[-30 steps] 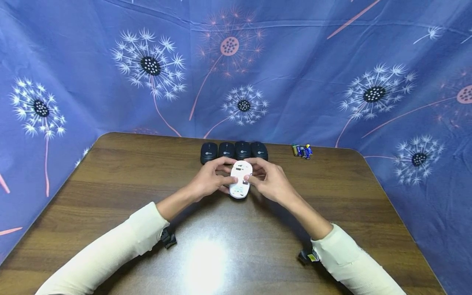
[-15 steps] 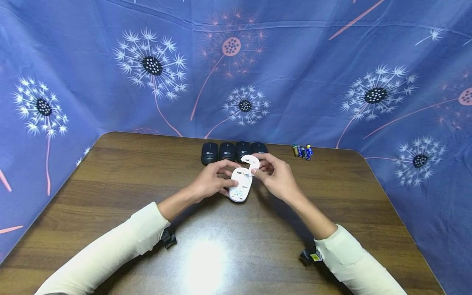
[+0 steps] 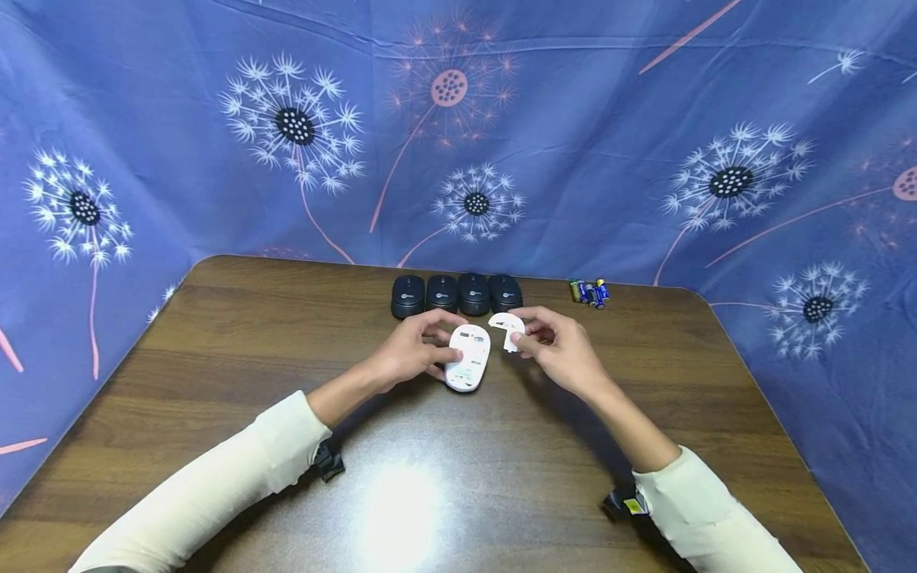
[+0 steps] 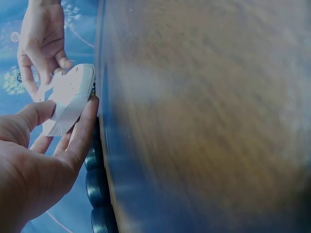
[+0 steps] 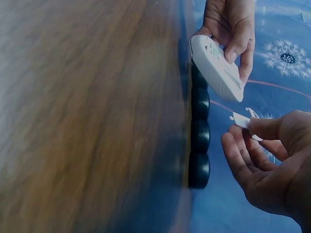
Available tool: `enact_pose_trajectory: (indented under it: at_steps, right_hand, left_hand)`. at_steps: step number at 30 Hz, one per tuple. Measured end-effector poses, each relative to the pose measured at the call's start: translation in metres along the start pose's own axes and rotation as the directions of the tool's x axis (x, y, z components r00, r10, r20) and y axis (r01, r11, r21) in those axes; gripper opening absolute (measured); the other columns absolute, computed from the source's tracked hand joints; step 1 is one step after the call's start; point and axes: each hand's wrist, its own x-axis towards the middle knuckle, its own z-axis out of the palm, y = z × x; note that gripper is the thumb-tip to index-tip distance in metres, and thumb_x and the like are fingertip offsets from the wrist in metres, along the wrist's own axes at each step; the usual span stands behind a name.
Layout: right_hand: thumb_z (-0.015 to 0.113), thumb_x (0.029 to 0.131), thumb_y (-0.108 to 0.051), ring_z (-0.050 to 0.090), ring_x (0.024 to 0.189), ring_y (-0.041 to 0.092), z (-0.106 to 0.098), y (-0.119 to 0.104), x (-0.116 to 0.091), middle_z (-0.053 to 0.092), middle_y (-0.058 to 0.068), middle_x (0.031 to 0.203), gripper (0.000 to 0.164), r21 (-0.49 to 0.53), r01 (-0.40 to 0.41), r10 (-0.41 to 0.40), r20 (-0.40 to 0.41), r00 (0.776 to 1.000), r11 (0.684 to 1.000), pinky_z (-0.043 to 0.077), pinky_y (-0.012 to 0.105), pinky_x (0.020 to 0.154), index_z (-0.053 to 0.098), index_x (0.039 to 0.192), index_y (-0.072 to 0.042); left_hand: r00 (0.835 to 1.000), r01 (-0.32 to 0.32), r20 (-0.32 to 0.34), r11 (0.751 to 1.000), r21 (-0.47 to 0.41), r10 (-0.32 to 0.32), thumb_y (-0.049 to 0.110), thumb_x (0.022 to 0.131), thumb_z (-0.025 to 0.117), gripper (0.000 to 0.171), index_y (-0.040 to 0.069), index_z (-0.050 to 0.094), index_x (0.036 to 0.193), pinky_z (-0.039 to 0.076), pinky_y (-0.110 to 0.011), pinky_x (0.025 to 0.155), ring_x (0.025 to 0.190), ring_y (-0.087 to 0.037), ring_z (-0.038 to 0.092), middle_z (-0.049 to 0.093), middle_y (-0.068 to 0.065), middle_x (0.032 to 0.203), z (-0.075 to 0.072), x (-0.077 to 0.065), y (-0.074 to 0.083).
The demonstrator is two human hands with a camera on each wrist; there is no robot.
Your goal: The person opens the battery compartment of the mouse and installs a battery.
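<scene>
A white computer mouse [image 3: 469,362] is held underside up by my left hand [image 3: 411,350], its thumb on the underside and fingers behind. The right wrist view shows the same mouse [image 5: 216,70] side on above the row of black mice. Between the thumb and fingers of my right hand [image 3: 562,350] is the white battery cover [image 3: 509,325], a curved piece with a narrow tab, apart from the mouse. In the right wrist view the cover [image 5: 241,120] is pinched at its edge. The left wrist view has the white mouse [image 4: 70,97] overlapping the cover.
Several black mice [image 3: 442,294] stand in a row at the table's back edge, just beyond my hands. A small group of batteries [image 3: 589,294] lies to their right. The wooden table [image 3: 251,334] ends at a blue dandelion-patterned cloth [image 3: 573,159].
The battery cover came off the white mouse in my right hand and moved right, away from it. My left hand keeps holding the mouse, now tilted slightly.
</scene>
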Motion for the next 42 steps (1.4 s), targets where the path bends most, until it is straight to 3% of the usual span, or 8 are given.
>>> enact_pose_trajectory:
  at_steps: [7,16,23,32,39,42]
  right_hand:
    - [0.079,0.103,-0.003,0.078,0.078,0.028,-0.011,0.014,-0.004,0.08,0.021,0.102,0.035,-0.045,-0.036,0.037,0.013,0.999,0.998,0.069,0.037,0.064,0.076,0.138,-0.003]
    - [0.078,0.104,-0.004,0.078,0.087,0.021,-0.032,0.033,-0.009,0.078,0.02,0.104,0.037,-0.107,-0.121,0.128,0.064,0.99,0.987,0.07,0.03,0.07,0.073,0.141,0.002]
    - [0.079,0.104,-0.005,0.076,0.082,0.018,-0.049,0.047,-0.011,0.077,0.015,0.101,0.04,-0.156,-0.203,0.219,0.095,0.971,0.967,0.069,0.028,0.07,0.072,0.142,0.003]
    - [0.081,0.104,-0.011,0.076,0.077,0.017,-0.065,0.058,-0.012,0.081,0.018,0.101,0.043,-0.196,-0.226,0.254,0.13,0.958,0.954,0.069,0.03,0.067,0.07,0.141,0.006]
    - [0.081,0.105,-0.018,0.07,0.074,0.017,-0.078,0.064,-0.012,0.082,0.013,0.097,0.042,-0.275,-0.223,0.268,0.139,0.953,0.935,0.061,0.028,0.061,0.072,0.14,0.004]
    - [0.079,0.106,-0.016,0.071,0.075,0.016,-0.08,0.067,-0.01,0.081,0.014,0.097,0.042,-0.268,-0.242,0.287,0.143,0.947,0.932,0.064,0.029,0.062,0.07,0.141,0.006]
  left_hand:
    - [1.0,0.006,0.004,1.0,-0.007,-0.006,-0.005,0.1,0.08,0.052,0.004,0.066,0.149,0.073,-0.038,0.072,0.086,-0.02,0.077,0.076,-0.022,0.122,0.0,-0.001,0.001]
    - [1.0,0.021,0.02,1.0,-0.005,-0.021,-0.004,0.101,0.078,0.052,0.007,0.065,0.15,0.074,-0.042,0.074,0.088,-0.022,0.079,0.076,-0.023,0.125,-0.002,-0.002,0.002]
    - [1.0,0.011,0.01,1.0,-0.007,-0.011,-0.005,0.101,0.079,0.051,0.005,0.065,0.149,0.073,-0.041,0.073,0.086,-0.021,0.078,0.076,-0.023,0.123,-0.002,-0.001,0.001]
    - [1.0,0.006,0.006,1.0,-0.008,-0.005,-0.004,0.101,0.079,0.052,0.005,0.065,0.15,0.073,-0.04,0.074,0.087,-0.022,0.078,0.076,-0.022,0.122,-0.003,-0.001,0.0]
    - [1.0,0.008,0.003,1.0,-0.006,-0.008,-0.003,0.101,0.079,0.051,0.005,0.065,0.15,0.074,-0.042,0.075,0.087,-0.022,0.079,0.076,-0.023,0.124,-0.004,-0.003,0.002]
    - [1.0,0.009,0.005,1.0,-0.003,-0.009,-0.003,0.101,0.079,0.052,0.006,0.065,0.15,0.074,-0.043,0.075,0.087,-0.022,0.079,0.076,-0.023,0.125,-0.005,-0.003,0.003]
